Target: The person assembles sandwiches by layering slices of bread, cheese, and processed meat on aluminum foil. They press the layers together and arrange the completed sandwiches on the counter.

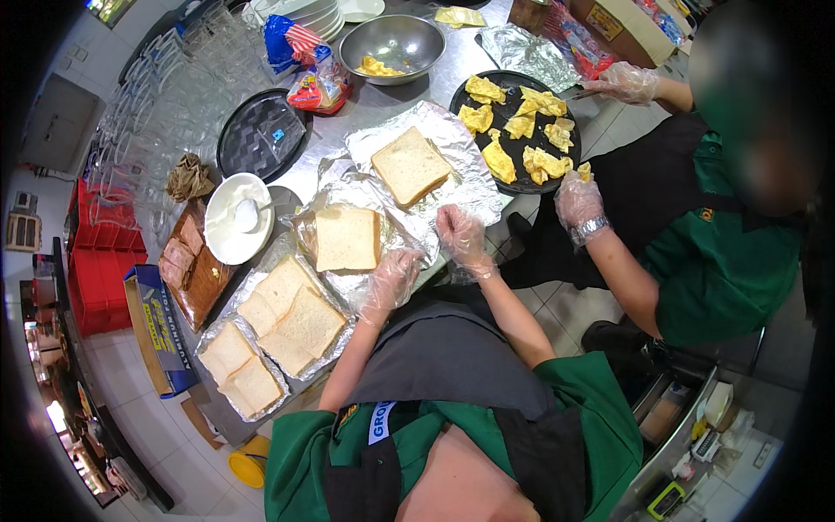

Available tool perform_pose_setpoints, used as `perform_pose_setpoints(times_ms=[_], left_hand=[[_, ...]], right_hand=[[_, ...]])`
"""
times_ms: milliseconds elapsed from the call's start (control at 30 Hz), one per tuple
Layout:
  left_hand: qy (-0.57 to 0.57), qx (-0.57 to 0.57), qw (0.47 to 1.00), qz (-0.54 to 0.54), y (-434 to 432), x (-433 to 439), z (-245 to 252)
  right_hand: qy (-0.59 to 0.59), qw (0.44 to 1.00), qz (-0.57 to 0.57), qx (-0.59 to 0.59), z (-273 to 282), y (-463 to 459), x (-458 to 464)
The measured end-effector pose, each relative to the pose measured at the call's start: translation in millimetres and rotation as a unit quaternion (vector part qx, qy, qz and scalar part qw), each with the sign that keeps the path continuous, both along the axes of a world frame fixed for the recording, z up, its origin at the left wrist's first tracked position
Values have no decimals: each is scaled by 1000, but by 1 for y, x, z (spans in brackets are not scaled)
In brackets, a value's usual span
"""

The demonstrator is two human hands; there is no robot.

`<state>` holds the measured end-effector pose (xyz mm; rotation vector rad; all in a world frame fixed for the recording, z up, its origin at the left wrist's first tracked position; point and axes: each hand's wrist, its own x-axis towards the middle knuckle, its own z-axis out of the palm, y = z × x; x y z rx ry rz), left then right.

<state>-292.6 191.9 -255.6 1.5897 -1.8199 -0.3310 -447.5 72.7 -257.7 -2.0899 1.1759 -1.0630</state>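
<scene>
Both my hands wear clear plastic gloves at the table's near edge. My left hand has its fingers curled at the edge of a crumpled aluminium foil sheet, right of a sandwich of white bread slices. My right hand is bent inward over the near edge of another foil sheet. Whether either hand pinches foil, I cannot tell. On that second sheet lies a stacked bread sandwich. To the left, more bread slices and smaller bread pieces rest on foil.
A co-worker's gloved hands are at a black round tray of cooked egg pieces. A white bowl with a spoon stands beside sliced meat on a board. Behind are a steel bowl and many glasses.
</scene>
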Motion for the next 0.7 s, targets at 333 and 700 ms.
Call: perform_pose_setpoints(times_ms=[333, 700], left_hand=[[-2, 1, 1000, 9, 0, 0, -2], [4, 1, 1000, 12, 0, -1, 2]], right_hand=[[5, 999, 2, -43, 1, -1, -1], [6, 1000, 5, -21, 0, -1, -1]])
